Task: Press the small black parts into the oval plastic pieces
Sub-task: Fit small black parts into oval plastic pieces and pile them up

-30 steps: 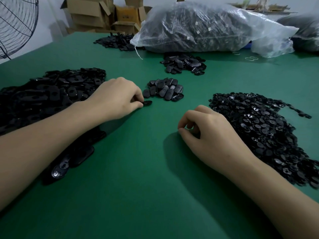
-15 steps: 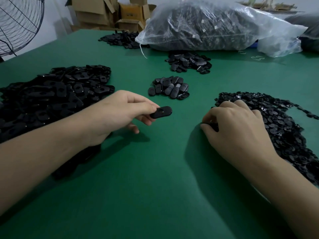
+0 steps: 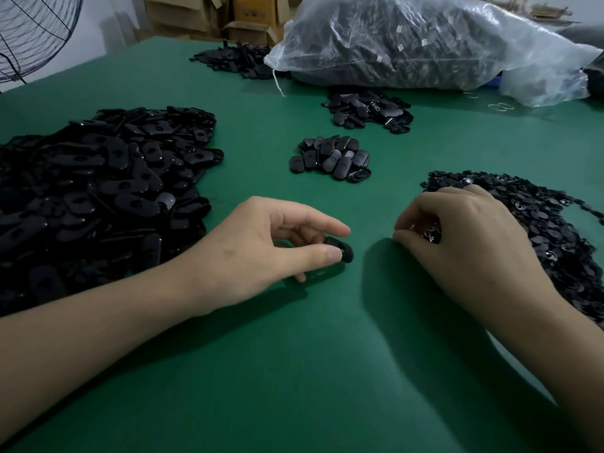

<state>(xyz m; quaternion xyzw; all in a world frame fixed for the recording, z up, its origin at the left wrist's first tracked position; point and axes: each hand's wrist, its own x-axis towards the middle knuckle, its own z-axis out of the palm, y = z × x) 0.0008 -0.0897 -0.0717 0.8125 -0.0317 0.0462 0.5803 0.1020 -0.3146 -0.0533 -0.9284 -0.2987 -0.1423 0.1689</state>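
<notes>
Here, the left hand [image 3: 261, 253] is hovering just over the green table [image 3: 294, 371], pinching one oval plastic piece [image 3: 343, 250] between thumb and the fingers behind it; the forefinger is stretching out above the piece, which is poking out past the thumb tip, dark, smooth and rounded at its end. Just to the right, across a narrow gap of bare mat, the right hand [image 3: 464, 243] is resting knuckles-up at the near edge of the heap of small black parts [image 3: 539, 230]; its fingers are curling down and inward, and a glossy small black part [image 3: 431, 235] is showing beneath them; whether it is being pinched or merely lying under the fingertips I cannot tell from here. That heap is spreading wide and flat, its bits thin, shiny and catching flecks of light. On the far left a much bigger pile of oval pieces [image 3: 98, 191] is lying in matte, overlapping slabs, many showing a round recess. Beyond the hands, a small tidy cluster of ovals [image 3: 330, 158] is sitting between the two heaps; farther back another loose cluster [image 3: 366, 109] is lying just before a big, crinkled clear plastic bag [image 3: 408, 44] stuffed with dark pieces; one more scatter [image 3: 235, 60] is lying to the bag's left. Cardboard boxes [image 3: 248, 14] are standing behind the table, and a wire fan guard [image 3: 32, 34] is showing at the upper left.
</notes>
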